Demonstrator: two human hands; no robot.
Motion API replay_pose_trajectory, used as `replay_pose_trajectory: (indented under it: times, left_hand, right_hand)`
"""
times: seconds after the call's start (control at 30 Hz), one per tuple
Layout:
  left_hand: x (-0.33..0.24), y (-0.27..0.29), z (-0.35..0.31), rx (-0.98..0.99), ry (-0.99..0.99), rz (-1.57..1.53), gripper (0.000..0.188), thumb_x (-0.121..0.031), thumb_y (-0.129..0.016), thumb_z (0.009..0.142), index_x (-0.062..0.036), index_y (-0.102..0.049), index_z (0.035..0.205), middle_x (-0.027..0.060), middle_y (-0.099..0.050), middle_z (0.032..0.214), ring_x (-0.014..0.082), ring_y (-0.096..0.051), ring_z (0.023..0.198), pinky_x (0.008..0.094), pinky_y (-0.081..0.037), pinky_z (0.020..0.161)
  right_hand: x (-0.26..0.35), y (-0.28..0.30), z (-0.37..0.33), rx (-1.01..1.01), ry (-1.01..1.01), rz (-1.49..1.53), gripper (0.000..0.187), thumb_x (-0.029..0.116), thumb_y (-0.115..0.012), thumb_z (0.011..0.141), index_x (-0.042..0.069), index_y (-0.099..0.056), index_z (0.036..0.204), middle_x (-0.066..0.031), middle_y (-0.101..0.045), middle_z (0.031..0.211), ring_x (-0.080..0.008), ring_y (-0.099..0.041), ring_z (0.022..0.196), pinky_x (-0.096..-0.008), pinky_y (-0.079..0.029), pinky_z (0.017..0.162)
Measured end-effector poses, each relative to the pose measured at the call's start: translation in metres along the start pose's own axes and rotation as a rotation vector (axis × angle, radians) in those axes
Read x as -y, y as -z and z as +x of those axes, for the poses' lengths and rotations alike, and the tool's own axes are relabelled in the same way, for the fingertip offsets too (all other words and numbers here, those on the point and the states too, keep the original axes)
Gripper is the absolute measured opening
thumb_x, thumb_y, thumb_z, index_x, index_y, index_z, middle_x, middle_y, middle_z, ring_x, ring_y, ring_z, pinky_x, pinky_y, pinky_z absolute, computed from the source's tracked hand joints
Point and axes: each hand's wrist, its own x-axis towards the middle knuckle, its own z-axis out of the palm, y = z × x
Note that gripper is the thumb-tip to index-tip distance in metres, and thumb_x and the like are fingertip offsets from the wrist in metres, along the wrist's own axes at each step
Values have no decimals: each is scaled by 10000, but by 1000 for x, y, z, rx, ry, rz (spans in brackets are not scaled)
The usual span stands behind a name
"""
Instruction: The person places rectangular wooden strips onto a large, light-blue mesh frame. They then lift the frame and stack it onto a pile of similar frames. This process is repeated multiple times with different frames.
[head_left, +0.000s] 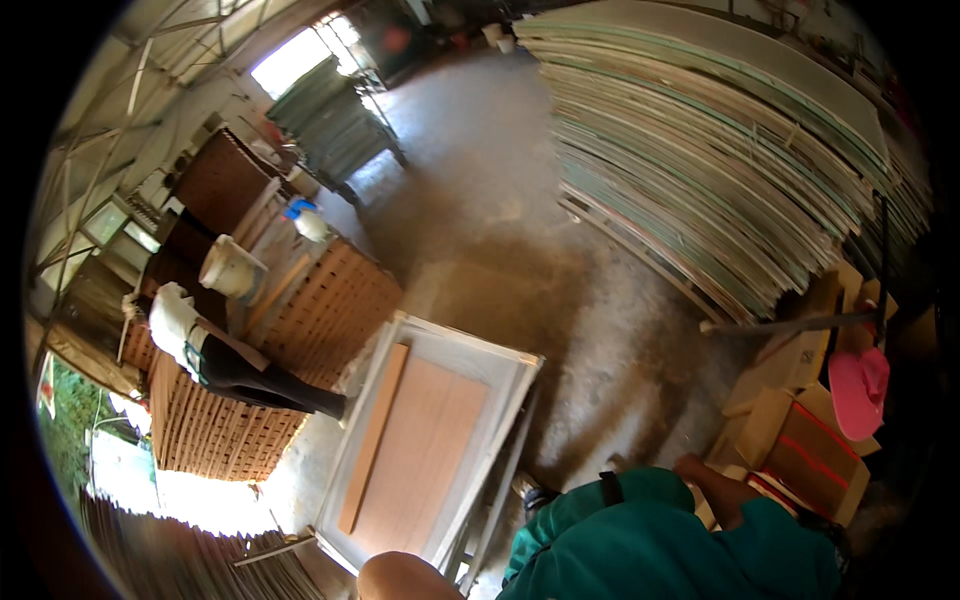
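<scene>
Across the bottom lies green clothing (640, 540), with a dark strap on it. A bare arm (720, 492) comes out of its right sleeve, bent beside an open cardboard box (808, 455) with red strips; I take its far end for my right hand (690, 467), its fingers not distinguishable. At the lower edge a rounded patch of bare skin (405, 577), seemingly part of my left arm, overlaps the near end of a pale-framed table (520, 357). My left hand is out of sight. On the table lie a brown wooden panel (430, 440) and a narrow wood strip (374, 440).
A tall stack of thin boards (700, 150) fills the upper right. A pink cap (860, 392) hangs above the boxes. At left a person (235, 360) bends by stacked slotted wood (330, 305) bearing a white bucket (230, 268). Concrete floor (470, 200) runs between.
</scene>
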Motion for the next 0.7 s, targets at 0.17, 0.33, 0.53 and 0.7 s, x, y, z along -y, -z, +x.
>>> replay_pose_trajectory:
  times: [0.17,0.33,0.53,0.7]
  left_hand:
    - [-2,-11,12,27,-45,99,318,-282,-386,917,-15,-548,975,221,-569,1138,323,-591,1034,478,-452,903]
    - [-10,2,-9,-55,-105,190,284,-256,-413,903,-16,-550,964,220,-574,1126,326,-592,1032,478,-453,898]
    - [-18,7,-10,-117,-170,282,244,-226,-446,885,-18,-553,951,218,-580,1111,330,-593,1029,479,-455,892]
    - [-8,3,-1,-117,-219,351,212,-201,-474,870,-19,-556,940,217,-585,1099,334,-594,1027,479,-457,887]
  right_hand:
    - [-33,-26,43,-152,-83,92,278,240,-519,712,39,-683,812,-208,-640,913,-367,-606,867,-440,-470,777]
    - [-20,20,48,-223,45,49,284,245,-509,713,26,-678,776,-209,-643,829,-343,-621,807,-448,-473,740]
    - [33,115,12,-13,-156,401,261,235,-508,743,23,-656,710,-150,-626,700,-265,-640,673,-400,-493,590]
    - [-1,57,37,-298,58,109,244,255,-529,731,58,-672,738,-136,-643,734,-263,-646,673,-401,-500,622]
